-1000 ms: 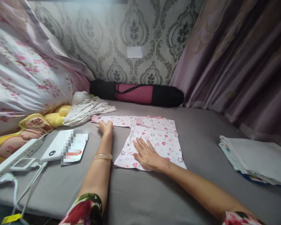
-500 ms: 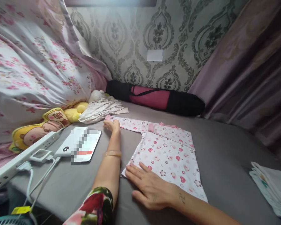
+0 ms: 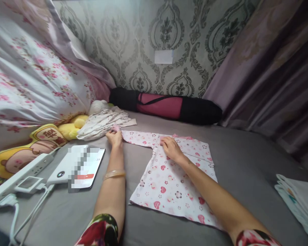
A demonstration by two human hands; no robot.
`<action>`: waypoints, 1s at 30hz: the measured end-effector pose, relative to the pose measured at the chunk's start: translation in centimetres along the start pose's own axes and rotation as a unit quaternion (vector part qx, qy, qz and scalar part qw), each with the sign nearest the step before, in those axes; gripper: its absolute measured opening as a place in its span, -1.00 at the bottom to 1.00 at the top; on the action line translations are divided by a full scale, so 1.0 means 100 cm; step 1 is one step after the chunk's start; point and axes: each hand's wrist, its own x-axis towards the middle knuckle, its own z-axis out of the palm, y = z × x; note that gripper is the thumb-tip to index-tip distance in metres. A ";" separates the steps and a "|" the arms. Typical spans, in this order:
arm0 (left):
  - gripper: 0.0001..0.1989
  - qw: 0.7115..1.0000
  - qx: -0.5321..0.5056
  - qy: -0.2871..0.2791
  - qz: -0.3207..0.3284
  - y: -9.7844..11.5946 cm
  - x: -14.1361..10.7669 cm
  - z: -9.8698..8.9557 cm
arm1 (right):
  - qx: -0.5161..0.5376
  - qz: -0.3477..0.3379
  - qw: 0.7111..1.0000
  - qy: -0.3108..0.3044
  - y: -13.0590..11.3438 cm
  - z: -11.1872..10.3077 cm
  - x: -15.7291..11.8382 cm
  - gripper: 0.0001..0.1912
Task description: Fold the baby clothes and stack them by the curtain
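A small white garment (image 3: pixel 166 177) with pink hearts and flowers lies on the grey sheet. Its left sleeve stretches out to the left, and my left hand (image 3: pixel 114 137) has its fingers closed on the pink cuff at that end. The other sleeve is folded across the upper part of the garment. My right hand (image 3: pixel 171 147) is on the cloth near the left shoulder, fingers bent together over the pink cuff of the folded sleeve.
A phone and white power bank (image 3: pixel 69 164) lie left, beside a power strip (image 3: pixel 17 179) with cables. Behind are yellow plush toys (image 3: pixel 72 129), a crumpled cloth (image 3: pixel 105 123) and a long black-and-pink bag (image 3: pixel 161 106). Folded cloth (image 3: pixel 297 201) sits at right.
My right hand has moved up from the garment's lower left corner to the folded sleeve's cuff. My left hand now lifts the left cuff slightly. The view has shifted a little.
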 end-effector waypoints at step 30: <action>-0.88 0.903 -0.332 -0.259 -0.080 0.089 -0.091 0.050 | -0.017 0.200 0.949 -0.242 -0.014 -0.011 0.071 0.12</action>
